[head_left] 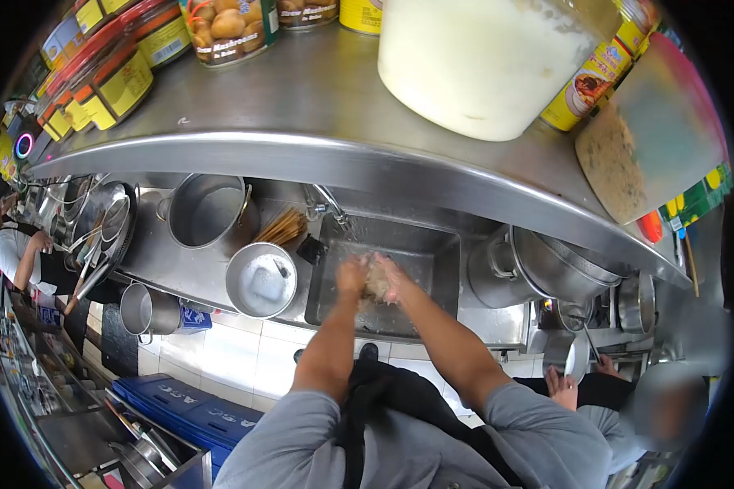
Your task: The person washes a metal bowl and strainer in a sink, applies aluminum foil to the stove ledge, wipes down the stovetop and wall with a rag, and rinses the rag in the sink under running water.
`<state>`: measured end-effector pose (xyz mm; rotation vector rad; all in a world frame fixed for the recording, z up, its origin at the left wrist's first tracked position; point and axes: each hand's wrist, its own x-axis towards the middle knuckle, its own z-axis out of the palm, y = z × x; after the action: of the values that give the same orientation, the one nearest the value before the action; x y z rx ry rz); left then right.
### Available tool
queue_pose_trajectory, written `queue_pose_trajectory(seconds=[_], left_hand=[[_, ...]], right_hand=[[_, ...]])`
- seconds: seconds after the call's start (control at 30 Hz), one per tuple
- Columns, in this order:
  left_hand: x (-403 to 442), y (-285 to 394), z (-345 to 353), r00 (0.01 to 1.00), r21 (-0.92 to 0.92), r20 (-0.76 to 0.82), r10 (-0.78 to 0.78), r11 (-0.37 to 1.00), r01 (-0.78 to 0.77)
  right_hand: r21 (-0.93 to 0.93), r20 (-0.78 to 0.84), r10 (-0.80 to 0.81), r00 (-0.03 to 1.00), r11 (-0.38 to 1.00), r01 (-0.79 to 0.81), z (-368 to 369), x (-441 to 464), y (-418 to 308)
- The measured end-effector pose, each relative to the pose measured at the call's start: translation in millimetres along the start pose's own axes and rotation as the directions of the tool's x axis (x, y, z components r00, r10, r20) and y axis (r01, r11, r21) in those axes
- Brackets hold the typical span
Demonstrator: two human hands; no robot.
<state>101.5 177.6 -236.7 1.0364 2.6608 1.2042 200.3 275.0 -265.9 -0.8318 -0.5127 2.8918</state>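
Over the steel sink (432, 281), my left hand (352, 275) and my right hand (394, 279) close in from both sides on a pale, wet clump (376, 285). It looks soft and stringy, but its exact kind cannot be made out. The fingers of my left hand are smeared, though the hand presses against the clump. Pinkish fingers of my right hand curl against its other side. Just above them, the tap (334, 204) points down into the basin, with water splashing below it.
Left of the sink stand a metal bowl (261, 279), a deep pot (210, 213) and a bundle of thin sticks (282, 228). Large pots (506, 265) stand at right. A steel shelf (326, 106) with cans and tubs overhangs the back. Two other people are at the sides, one holding a pan (566, 356).
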Motion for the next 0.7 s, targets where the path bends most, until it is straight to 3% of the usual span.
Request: queue_pose_trajectory(seconds=[0.03,0.07,0.1,0.17,0.2,0.27,0.3,0.33,0.37,0.4,0.43,0.47,0.5,0.53,0.57,0.63,0.67,0.7], left_hand=[[6,2,-25,0.974,-0.009,0.135,-0.185,0.982,0.188],[8,-2,-33,0.949,-0.173,0.196,-0.246,0.944,0.280],[10,4,-32,0.950,-0.174,0.191,-0.245,0.944,0.278],[0,23,-24,0.983,-0.533,0.125,-0.134,0.827,0.180],[2,31,-27,0.983,-0.532,0.123,-0.134,0.828,0.179],[-5,47,-35,0.961,-0.360,0.174,-0.216,0.894,0.266],[-8,51,-39,0.947,-0.271,0.189,-0.259,0.913,0.304],[-2,43,-52,0.892,-0.408,0.351,-0.285,0.811,0.420],[-3,35,-56,0.895,-0.415,0.343,-0.286,0.809,0.417],[-11,26,-56,0.885,-0.529,0.425,-0.193,0.740,0.415],[-13,18,-56,0.868,-0.628,0.488,-0.088,0.655,0.420],[-10,12,-59,0.869,-0.628,0.485,-0.094,0.655,0.421],[-8,5,-62,0.832,-0.740,0.530,-0.162,0.389,0.548],[-8,1,-64,0.781,-0.785,0.588,-0.210,0.084,0.614],[-10,7,-60,0.778,-0.783,0.590,-0.217,0.084,0.617],[-7,40,-39,0.921,-0.929,0.248,-0.300,0.197,0.314],[-5,63,-49,0.936,-0.729,0.163,-0.314,0.601,0.328],[2,63,-52,0.933,-0.723,0.155,-0.325,0.607,0.332]], right_hand=[[-0.090,-0.073,0.018,0.997,0.996,-0.025,45,-34,-4],[-0.174,-0.146,0.027,0.989,0.983,-0.053,72,-51,-6],[-0.178,-0.142,0.026,0.989,0.983,-0.051,70,-44,-6],[-0.052,-0.287,-0.064,0.956,0.997,0.052,65,-40,3],[-0.052,-0.286,-0.064,0.956,0.997,0.052,74,-40,0],[-0.190,-0.423,-0.021,0.906,0.980,-0.066,90,-52,-2],[-0.190,-0.427,-0.019,0.904,0.979,-0.069,99,-62,-2],[-0.225,-0.313,-0.060,0.948,0.974,-0.013,110,-68,-12],[-0.249,-0.196,-0.095,0.976,0.967,0.044,115,-72,-20],[-0.301,-0.245,-0.082,0.966,0.954,0.004,68,-46,-29],[-0.303,-0.244,-0.079,0.967,0.953,0.001,74,-60,-39],[-0.263,-0.107,-0.086,0.991,0.963,0.056,93,-82,-47],[-0.210,0.029,-0.098,0.995,0.972,0.102,105,-94,-49],[-0.186,-0.063,-0.170,0.983,0.970,0.156,105,-87,-38],[-0.182,-0.066,-0.164,0.984,0.972,0.150,104,-76,-27],[0.059,-0.246,-0.069,0.967,0.995,0.086,93,-41,-13],[0.081,-0.407,-0.054,0.912,0.992,0.095,81,-20,-6],[0.084,-0.402,-0.040,0.915,0.993,0.080,93,-23,-4]])
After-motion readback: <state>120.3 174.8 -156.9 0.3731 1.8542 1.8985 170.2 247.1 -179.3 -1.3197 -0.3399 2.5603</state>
